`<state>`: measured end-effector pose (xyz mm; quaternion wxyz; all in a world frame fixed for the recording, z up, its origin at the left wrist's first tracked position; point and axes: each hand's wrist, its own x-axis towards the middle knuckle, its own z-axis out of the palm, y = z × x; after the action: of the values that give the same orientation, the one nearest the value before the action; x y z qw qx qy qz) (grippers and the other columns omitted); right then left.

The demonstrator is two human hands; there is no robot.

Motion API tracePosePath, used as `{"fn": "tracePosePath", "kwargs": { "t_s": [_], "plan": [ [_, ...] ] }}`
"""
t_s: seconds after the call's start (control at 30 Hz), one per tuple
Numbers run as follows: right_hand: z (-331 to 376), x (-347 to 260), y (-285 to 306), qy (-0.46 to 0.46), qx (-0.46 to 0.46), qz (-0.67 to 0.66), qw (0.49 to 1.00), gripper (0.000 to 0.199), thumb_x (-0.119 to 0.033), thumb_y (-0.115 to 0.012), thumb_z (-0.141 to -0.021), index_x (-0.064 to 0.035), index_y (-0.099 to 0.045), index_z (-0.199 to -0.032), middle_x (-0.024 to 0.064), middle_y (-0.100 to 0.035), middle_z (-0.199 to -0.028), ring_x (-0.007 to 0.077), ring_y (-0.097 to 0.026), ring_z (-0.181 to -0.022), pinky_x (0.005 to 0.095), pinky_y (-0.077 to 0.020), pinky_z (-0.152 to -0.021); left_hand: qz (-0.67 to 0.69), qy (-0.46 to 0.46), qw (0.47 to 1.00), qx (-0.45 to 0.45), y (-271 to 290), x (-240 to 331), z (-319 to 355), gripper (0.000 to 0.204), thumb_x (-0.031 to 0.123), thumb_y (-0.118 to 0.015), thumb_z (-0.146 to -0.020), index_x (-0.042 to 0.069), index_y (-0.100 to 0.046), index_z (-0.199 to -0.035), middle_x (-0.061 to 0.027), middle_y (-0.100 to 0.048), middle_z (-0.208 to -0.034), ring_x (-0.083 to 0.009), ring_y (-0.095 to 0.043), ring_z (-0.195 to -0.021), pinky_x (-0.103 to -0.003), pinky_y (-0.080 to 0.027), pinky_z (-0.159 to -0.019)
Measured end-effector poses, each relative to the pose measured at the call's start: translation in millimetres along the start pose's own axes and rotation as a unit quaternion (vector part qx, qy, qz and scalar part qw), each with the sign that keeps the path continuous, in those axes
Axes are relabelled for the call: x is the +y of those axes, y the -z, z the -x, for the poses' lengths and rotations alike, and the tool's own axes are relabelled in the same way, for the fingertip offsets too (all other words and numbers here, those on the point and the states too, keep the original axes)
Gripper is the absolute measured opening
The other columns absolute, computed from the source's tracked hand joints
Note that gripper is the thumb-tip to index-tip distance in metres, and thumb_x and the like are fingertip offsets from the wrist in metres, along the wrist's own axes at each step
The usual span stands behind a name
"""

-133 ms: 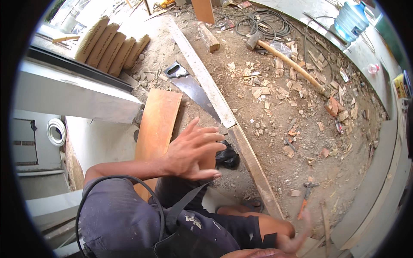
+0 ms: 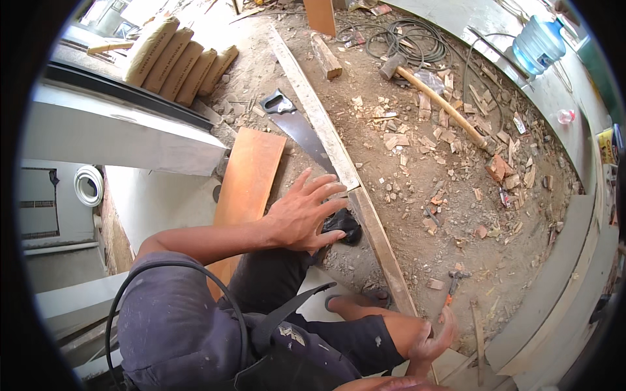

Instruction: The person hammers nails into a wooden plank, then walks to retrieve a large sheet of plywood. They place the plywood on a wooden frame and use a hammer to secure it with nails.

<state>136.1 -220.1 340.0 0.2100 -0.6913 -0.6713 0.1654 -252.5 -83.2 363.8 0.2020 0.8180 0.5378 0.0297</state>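
Your left hand (image 2: 305,215) is spreading open over the long wooden batten (image 2: 339,156).
The batten is lying on the floor, running from 11 to 5 o'clock; it is looking stiff and light, best taken mid-length. Your right hand (image 2: 433,342) is hanging loosely open at 5 o'clock.

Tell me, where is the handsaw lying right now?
The handsaw lies on the dirt floor above the left hand, between the orange board and the long plank.

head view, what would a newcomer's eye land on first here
The left hand, fingers spread, hovers over the long wooden plank running up the middle, with a hand saw lying beside it. To the right, wood chips and a long-handled sledgehammer litter the dirt floor; stacked cement bags sit upper left.
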Motion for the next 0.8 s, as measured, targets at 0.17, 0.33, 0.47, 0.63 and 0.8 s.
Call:
{"fn": "tracePosePath", "kwargs": {
  "t_s": [0.17, 0.33, 0.47, 0.63, 0.8],
  "plan": [
    [-0.2, 2.5, 9.5, -0.027, -0.052, 0.033, 0.998, 0.044, -0.023, -0.066, -0.083, 0.0013, -0.058, -0.12, 0.0233, -0.06, -0.116, 0.0399, -0.054, -0.111, 0.048, -0.0394, -0.099, 0.029, 0.045, 0.995, -0.088, 50.2, 9.8, 35.9, 0.052, 0.049, -0.055, -0.09, 0.009, -0.061, -0.122, -0.0101, -0.051, -0.136, -0.0277, -0.036, -0.138, -0.059, -0.02, -0.115],
    [17.8, -62.5, 56.4, -0.047, -0.26, 0.229, 0.937, 0.047, -0.038, -0.065, -0.084, -0.0019, -0.061, -0.113, 0.023, -0.061, -0.115, 0.0424, -0.052, -0.115, 0.0572, -0.0343, -0.103, 0.057, 0.193, 0.976, -0.086, 55.3, 33.4, 113.1, 0.051, 0.048, -0.052, -0.091, 0.009, -0.06, -0.123, -0.0109, -0.055, -0.131, -0.0287, -0.042, -0.132, -0.06, -0.021, -0.112],
    [22.8, -174.4, 149.0, -0.097, -0.29, 0.102, 0.947, 0.048, -0.039, -0.063, -0.087, 0.0001, -0.061, -0.114, 0.0241, -0.063, -0.112, 0.0416, -0.056, -0.116, 0.0518, -0.0393, -0.101, 0.125, 0.314, 0.938, -0.076, 139.2, 75.6, 229.2, 0.046, 0.044, -0.048, -0.095, 0.008, -0.058, -0.123, -0.016, -0.058, -0.126, -0.0283, -0.048, -0.126, -0.068, -0.023, -0.106],
    [20.2, -199.4, 217.4, -0.207, -0.307, 0.062, 0.927, 0.05, -0.037, -0.063, -0.087, 0.003, -0.06, -0.118, 0.0274, -0.065, -0.111, 0.0415, -0.062, -0.106, 0.0457, -0.0478, -0.092, 0.068, 0.405, 0.796, -0.445, 185.8, 86.2, 394.1, 0.045, 0.038, -0.055, -0.093, 0.011, -0.057, -0.129, -0.0149, -0.062, -0.125, -0.0336, -0.059, -0.114, -0.048, -0.038, -0.105],
    [-21.6, -186.4, 234.6, -0.233, -0.307, 0.09, 0.918, 0.051, -0.046, -0.056, -0.09, 0.0019, -0.069, -0.1, 0.0272, -0.068, -0.099, 0.042, -0.065, -0.1, 0.048, -0.0487, -0.086, 0.302, 0.319, 0.788, -0.431, 199.4, 87.3, 410.6, 0.045, 0.036, -0.057, -0.092, 0.012, -0.057, -0.13, -0.0159, -0.062, -0.125, -0.0337, -0.059, -0.115, -0.044, -0.041, -0.102]
  ]
}}
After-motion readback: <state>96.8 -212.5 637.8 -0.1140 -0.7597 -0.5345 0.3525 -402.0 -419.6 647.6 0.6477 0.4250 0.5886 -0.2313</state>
